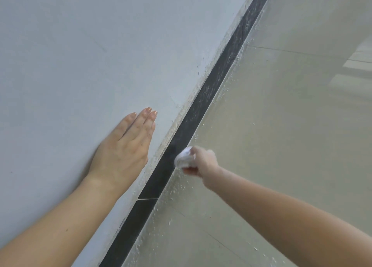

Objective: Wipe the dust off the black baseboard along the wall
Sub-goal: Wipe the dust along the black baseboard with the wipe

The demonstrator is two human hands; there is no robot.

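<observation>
I see soft, even light, fairly bright, with no hard shadows. Well beyond the right hand (203, 162), up and to its right, the glossy floor (281, 125) carries pale, washed-out patches of glare. The left hand (124, 145) is quite sharp and throws only a thin, soft shadow on the wall (70, 55), along its edge farther from the right hand. The right hand and the white cloth (184, 158) it grips are smeared by motion blur. The whole picture is slightly soft and strongly tilted.
</observation>
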